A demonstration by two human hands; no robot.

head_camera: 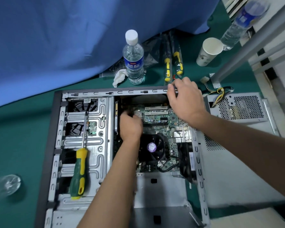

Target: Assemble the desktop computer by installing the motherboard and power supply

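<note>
Head view: green printed-circuit motherboard (156,119) lies flat inside the grey sheet-metal case (89,94), long axis near-far, left hand (130,125) on its left edge, fingers curled downward, grip hidden. Right hand (184,94) curls over the case's far rim; perforated grey power supply (242,107) sits outside, right, nearer that hand.

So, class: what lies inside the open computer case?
Inside the case: the motherboard with its black cooler fan, and a green-yellow screwdriver resting on the drive cage. The left hand covers the board's left part; what it touches is hidden.
</note>
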